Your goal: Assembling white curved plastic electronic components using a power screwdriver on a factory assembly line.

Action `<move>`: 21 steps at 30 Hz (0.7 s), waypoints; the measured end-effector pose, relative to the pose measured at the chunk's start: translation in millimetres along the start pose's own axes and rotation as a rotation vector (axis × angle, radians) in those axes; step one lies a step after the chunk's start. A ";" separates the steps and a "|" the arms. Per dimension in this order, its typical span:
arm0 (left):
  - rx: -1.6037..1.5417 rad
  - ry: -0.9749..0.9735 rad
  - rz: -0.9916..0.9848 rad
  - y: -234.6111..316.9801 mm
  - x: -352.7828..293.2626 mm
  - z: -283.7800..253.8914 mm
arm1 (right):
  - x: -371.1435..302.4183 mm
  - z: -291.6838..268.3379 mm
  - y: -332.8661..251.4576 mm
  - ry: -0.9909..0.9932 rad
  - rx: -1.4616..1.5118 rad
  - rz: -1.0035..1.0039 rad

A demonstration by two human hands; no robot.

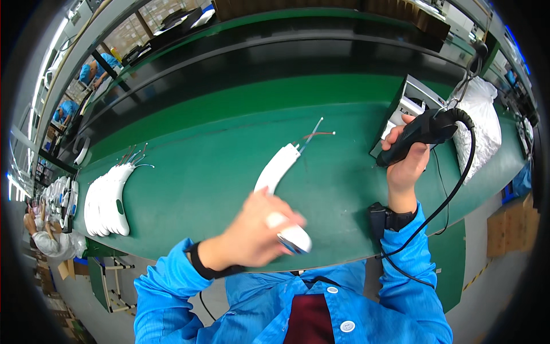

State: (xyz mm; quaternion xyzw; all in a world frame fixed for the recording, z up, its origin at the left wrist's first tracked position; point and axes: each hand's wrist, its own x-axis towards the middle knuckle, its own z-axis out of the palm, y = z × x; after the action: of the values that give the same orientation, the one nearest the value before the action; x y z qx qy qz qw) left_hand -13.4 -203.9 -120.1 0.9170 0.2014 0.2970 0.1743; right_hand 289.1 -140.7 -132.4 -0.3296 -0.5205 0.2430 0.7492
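Note:
My left hand (252,226), slightly blurred, is closed around a white curved plastic housing (279,165). Thin red and blue-grey wires (313,135) stick out of its far end. Its rounded near end, with a bluish patch, comes out below my fingers, which cover the middle. My right hand (408,163) grips a black electric screwdriver (417,136), held tilted above the right side of the green table; its tip is hard to make out. To the left, several similar white housings (106,200) lie side by side with wires at their far ends.
A metal-cased box (409,97) and a white plastic bag (481,126) stand behind the screwdriver. The tool's black cable (465,172) loops down past my right forearm. The green table (195,172) has a raised shelf behind it. Other people (94,71) sit far left.

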 end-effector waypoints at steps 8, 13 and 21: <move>-1.045 0.701 -0.442 -30.0 17.2 -58.5 | -2.2 -3.8 -0.3 0.046 -0.015 -0.016; -1.420 0.580 -0.460 -41.7 10.0 -58.7 | -0.9 -2.5 1.8 0.052 -0.056 -0.029; -1.473 0.551 -0.551 -52.9 4.6 -40.4 | 0.8 -2.7 0.2 0.048 -0.045 -0.031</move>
State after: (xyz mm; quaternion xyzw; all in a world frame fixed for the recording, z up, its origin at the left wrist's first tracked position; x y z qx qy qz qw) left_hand -48.9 -148.2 -110.3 0.3804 0.2084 0.5133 0.7405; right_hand 291.9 -140.7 -132.7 -0.3441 -0.5130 0.2116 0.7574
